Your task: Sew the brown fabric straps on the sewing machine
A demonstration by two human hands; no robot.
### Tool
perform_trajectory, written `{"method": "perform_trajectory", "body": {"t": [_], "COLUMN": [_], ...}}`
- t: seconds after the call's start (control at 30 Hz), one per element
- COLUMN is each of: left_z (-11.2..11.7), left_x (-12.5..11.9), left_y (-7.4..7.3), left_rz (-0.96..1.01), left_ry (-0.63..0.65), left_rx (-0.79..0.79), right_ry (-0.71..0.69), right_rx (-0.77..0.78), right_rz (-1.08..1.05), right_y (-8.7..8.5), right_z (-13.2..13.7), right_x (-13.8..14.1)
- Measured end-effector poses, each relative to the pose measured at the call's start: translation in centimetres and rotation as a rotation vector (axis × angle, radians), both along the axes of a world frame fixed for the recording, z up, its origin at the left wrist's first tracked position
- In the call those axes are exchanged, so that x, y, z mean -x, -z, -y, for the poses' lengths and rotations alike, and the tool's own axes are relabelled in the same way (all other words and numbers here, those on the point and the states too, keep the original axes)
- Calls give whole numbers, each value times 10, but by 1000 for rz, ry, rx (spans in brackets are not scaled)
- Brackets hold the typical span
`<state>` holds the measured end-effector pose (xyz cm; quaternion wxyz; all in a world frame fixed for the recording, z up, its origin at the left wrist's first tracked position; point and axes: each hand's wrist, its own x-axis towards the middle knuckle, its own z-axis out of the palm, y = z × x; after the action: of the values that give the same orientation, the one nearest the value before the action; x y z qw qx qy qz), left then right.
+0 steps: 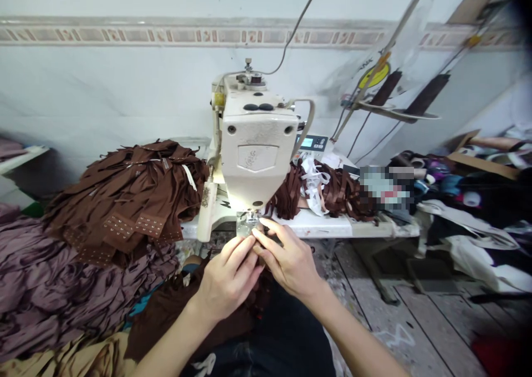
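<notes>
Head camera view: a person's left hand (226,277) and right hand (288,260) meet at the foot of a cream industrial sewing machine (254,138), both narrowed, their fingertips (266,222) bunched just in front of the presser foot (248,220). The fingers hide whatever lies between them, so it cannot be told what, if anything, they pinch. The presser foot sits straight ahead of the hands, with the right hand the nearer of the two. The forearms angle in from either side of the machine's front, converging on it in a narrow V. A dark brown fabric (183,310) gathers beneath the hands, toward the person's lap. To the left of the machine, a heap of brown strips (124,199) on the white desk (320,227) shows rows of small metal hooks (133,225) along some ends, above a mound of mauve cloth (62,277). To the right of the machine, more brown strips (341,191) lie tangled with white tape (313,186) near a digital control panel (311,142), and a pixelated patch (384,186) obscures one item. Mixed garments (465,233) crowd further right, above a worn plank floor (415,321).
</notes>
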<state>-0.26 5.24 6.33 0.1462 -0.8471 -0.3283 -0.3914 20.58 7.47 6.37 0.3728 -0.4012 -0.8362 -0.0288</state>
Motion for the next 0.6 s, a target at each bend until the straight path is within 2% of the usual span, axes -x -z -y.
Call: {"method": "perform_trajectory", "body": {"t": [0.1,0.3,0.47,0.6], "left_z": [0,-3,-12,-21], "left_x": [-1,-1,3,6], "left_y": [3,4,-1,0], "left_rz": [-11,-48,-104,-114], "left_ry": [9,-27,-11,-1], "left_rx": [3,-39,-37,-19], "right_ry": [-1,-2,18,25], "right_rx": [60,357,422,630], "right_rz": [-66,-389,-718,-857], "right_y": [1,12,28,33], "right_z": [1,9,12,11], "right_x": [2,10,17,20]}}
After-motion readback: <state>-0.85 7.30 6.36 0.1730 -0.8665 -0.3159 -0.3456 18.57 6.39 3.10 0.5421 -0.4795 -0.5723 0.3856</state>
